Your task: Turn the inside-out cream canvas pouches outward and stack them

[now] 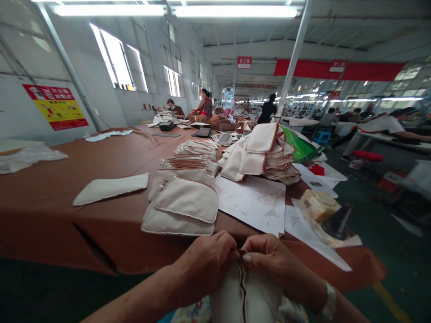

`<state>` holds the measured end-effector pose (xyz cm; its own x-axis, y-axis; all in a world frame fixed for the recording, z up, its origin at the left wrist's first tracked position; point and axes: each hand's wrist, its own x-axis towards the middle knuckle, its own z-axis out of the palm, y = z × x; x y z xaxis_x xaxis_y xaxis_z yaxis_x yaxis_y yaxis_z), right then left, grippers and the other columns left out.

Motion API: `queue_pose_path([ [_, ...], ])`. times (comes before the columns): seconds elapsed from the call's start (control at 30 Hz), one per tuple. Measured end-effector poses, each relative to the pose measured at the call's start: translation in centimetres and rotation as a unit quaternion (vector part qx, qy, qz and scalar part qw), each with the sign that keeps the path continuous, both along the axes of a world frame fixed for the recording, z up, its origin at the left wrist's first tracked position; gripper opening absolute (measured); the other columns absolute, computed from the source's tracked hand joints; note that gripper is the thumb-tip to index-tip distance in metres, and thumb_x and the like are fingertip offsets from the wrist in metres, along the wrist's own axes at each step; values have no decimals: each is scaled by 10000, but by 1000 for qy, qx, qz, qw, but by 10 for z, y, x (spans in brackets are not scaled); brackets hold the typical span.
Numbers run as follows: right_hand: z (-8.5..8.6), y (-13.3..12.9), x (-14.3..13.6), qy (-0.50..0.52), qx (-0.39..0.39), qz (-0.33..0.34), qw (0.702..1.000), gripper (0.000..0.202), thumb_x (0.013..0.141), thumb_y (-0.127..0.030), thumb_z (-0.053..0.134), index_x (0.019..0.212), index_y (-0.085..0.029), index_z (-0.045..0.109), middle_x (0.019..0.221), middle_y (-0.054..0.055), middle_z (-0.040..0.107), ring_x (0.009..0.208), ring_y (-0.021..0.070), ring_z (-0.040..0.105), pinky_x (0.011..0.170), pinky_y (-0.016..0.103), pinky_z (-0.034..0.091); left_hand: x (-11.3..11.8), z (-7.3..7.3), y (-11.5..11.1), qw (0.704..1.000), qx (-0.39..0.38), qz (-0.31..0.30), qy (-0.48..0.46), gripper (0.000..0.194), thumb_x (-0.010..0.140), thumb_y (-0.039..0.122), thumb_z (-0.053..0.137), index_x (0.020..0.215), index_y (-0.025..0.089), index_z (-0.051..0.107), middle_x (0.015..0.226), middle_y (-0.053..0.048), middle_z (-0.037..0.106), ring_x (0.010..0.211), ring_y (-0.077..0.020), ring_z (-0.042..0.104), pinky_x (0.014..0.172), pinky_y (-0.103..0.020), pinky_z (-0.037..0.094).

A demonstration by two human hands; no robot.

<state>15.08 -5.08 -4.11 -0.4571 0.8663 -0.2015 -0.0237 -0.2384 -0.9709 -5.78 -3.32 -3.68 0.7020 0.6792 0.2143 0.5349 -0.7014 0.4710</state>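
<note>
Close to my body, a cream fabric pouch (259, 296) hangs upright with a brown-edged slit running down its middle. My left hand (210, 258) pinches its top edge just left of the slit. Opposite it, the thumb and fingers of my right hand (278, 260) are closed on the edge on the other side. A bit of brown trim shows between my fingertips. Beyond my hands, flat cream pieces (188, 199) lie in an overlapping row on the table. Brown-edged cream pouches (254, 161) are heaped to the right of that row.
A brown cover lies over the table (111, 157). One cream piece (111, 188) lies apart at left. White paper sheets (252, 202), a yellowish block (318, 206) and a black cone (338, 222) are at right. A green bag (298, 143) sits behind the heap. Several people work farther back.
</note>
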Motion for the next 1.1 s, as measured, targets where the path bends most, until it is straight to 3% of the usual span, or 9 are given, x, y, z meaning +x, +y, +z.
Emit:
queue_pose_path([
  [0.1, 2, -2, -4, -43, 12, -20, 999, 236, 731, -319, 705, 729, -105, 607, 636, -5, 554, 544, 77, 389, 501, 208, 265, 3, 3, -3, 999, -25, 14, -15, 212, 998, 260, 350, 894, 170, 510, 801, -23, 558, 669, -139, 464, 611, -282, 301],
  [0.2, 6, -5, -6, -83, 65, -21, 994, 156, 744, -252, 649, 690, -119, 590, 618, -11, 546, 539, 80, 383, 491, 210, 266, 9, 9, -4, 974, -195, 55, -105, 300, 984, 378, 411, 786, 169, 493, 724, -1, 502, 644, -123, 410, 588, -253, 308],
  [0.33, 7, -7, -4, -101, 84, -24, 991, 150, 734, -231, 646, 651, -129, 574, 577, -26, 512, 518, 75, 350, 471, 211, 242, 14, 4, 0, 834, -485, 46, -260, 387, 885, 514, 551, 737, 188, 404, 621, 56, 348, 529, -87, 261, 473, -227, 215],
  [0.4, 5, -7, -3, -95, 59, -36, 993, 191, 734, -270, 675, 651, -130, 574, 565, -30, 506, 503, 70, 336, 460, 209, 229, 13, 1, 2, 803, -523, 22, -286, 416, 870, 542, 569, 734, 181, 411, 623, 61, 331, 528, -79, 240, 472, -223, 204],
  [0.57, 1, -6, -2, -51, 29, -65, 996, 317, 699, -375, 767, 655, -131, 570, 594, -12, 558, 524, 76, 381, 481, 205, 260, 8, 9, 7, 861, -460, 32, -213, 477, 841, 592, 590, 808, 116, 590, 655, 34, 425, 569, -83, 303, 489, -212, 223],
  [0.67, -1, -5, -2, -54, 50, -85, 994, 313, 701, -373, 776, 662, -125, 589, 597, -14, 560, 536, 80, 391, 492, 208, 281, 9, 12, 7, 872, -463, 54, -153, 492, 738, 574, 709, 830, 93, 662, 621, 35, 457, 541, -76, 298, 468, -212, 205],
  [0.9, -6, -13, 1, -94, 115, -94, 984, 84, 773, -212, 697, 768, -133, 667, 698, 14, 639, 617, 122, 496, 549, 227, 372, 16, 6, -1, 883, -446, 70, -131, 339, 804, 436, 631, 799, 99, 670, 600, 37, 439, 520, -75, 277, 446, -218, 182],
  [1.0, -6, -19, 3, -92, 190, -83, 974, 67, 832, -212, 659, 803, -153, 672, 743, 24, 627, 663, 144, 526, 592, 248, 406, 18, 8, -7, 884, -447, 72, -120, 231, 805, 346, 587, 792, 119, 627, 622, 36, 439, 533, -79, 298, 450, -211, 204],
  [1.1, -3, -24, 7, -127, 335, -43, 933, 139, 905, -225, 579, 814, -164, 664, 747, 31, 569, 668, 148, 521, 600, 261, 401, 19, 9, -12, 868, -471, 64, -142, 148, 768, 253, 552, 789, 122, 616, 630, 36, 450, 544, -79, 316, 476, -206, 238],
])
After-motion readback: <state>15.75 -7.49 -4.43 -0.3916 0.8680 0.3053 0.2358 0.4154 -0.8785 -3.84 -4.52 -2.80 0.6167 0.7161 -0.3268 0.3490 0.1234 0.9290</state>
